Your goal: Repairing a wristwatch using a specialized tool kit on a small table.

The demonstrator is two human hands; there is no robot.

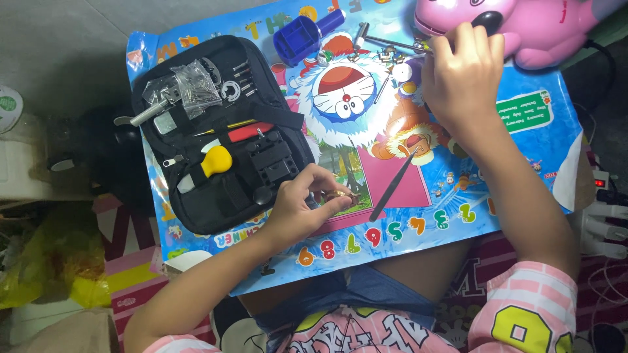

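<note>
My left hand (302, 199) pinches a small gold-coloured round part (340, 195) against the colourful cartoon mat (523, 157), close to the open black tool case (216, 131). My right hand (461, 82) reaches to the far edge of the mat, fingers curled over small metal tools (392, 52) beside a pink toy-shaped object (523, 29); what it grips is hidden. Black tweezers (394, 186) lie on the mat between my two hands.
The tool case holds a yellow-handled tool (214, 161), a red-handled tool (248, 132), a bag of small metal parts (193, 85) and bits. A blue holder block (297, 36) stands at the mat's far edge. A power strip (605, 189) lies right; yellow bags (39, 268) left.
</note>
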